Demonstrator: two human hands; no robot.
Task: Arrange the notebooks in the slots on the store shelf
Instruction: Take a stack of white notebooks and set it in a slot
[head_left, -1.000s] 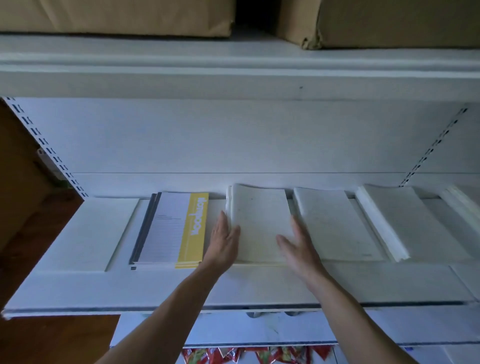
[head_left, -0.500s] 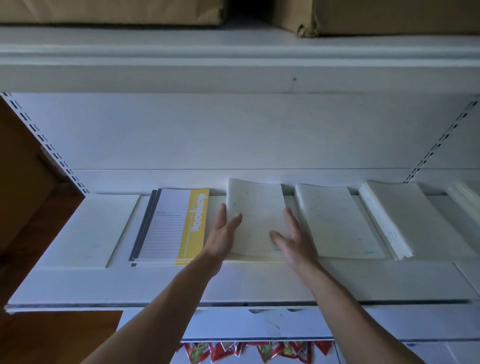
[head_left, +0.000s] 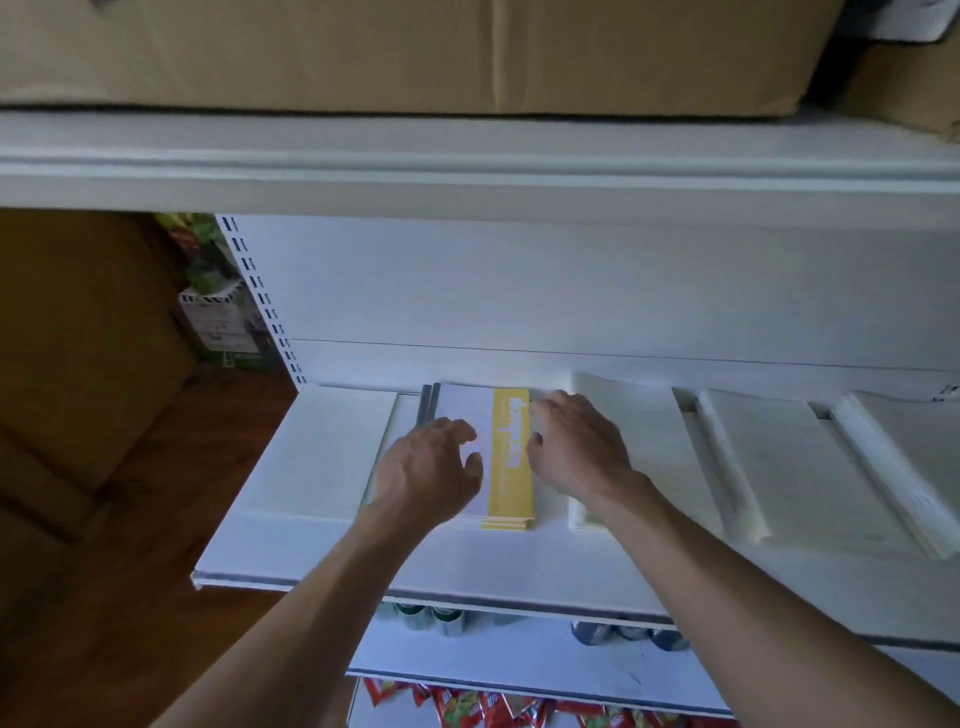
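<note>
1. You have both hands on the yellow-banded notebook stack (head_left: 506, 457), which lies flat on the white shelf (head_left: 467, 566), left of centre, its far end near the back panel.
2. Your left hand (head_left: 431, 473) rests on the stack's white cover with the fingers curled and the thumb out toward the yellow band. It presses on the stack and grips nothing.
3. Your right hand (head_left: 576, 449) sits at the right edge of the stack, fingers bent along that edge. Whether they hook under the covers you cannot tell, since the hand hides the contact.
4. The step in hand looks like squaring this stack in its slot. Press down lightly with the left palm so the covers do not fan, and push with the right fingers flat against the edge, not the tips.
5. Keep the dark spines (head_left: 427, 410) on the left in line with each other; they are the best check that the stack is true.
6. Leave a gap to the cream notebook stack (head_left: 644, 452) just to the right, partly under your right wrist. Do not drag that one with your forearm.
7. The flat white board (head_left: 322, 452) to the left lies just beside the stack; slide toward it gently so nothing rides up over its edge.
</note>
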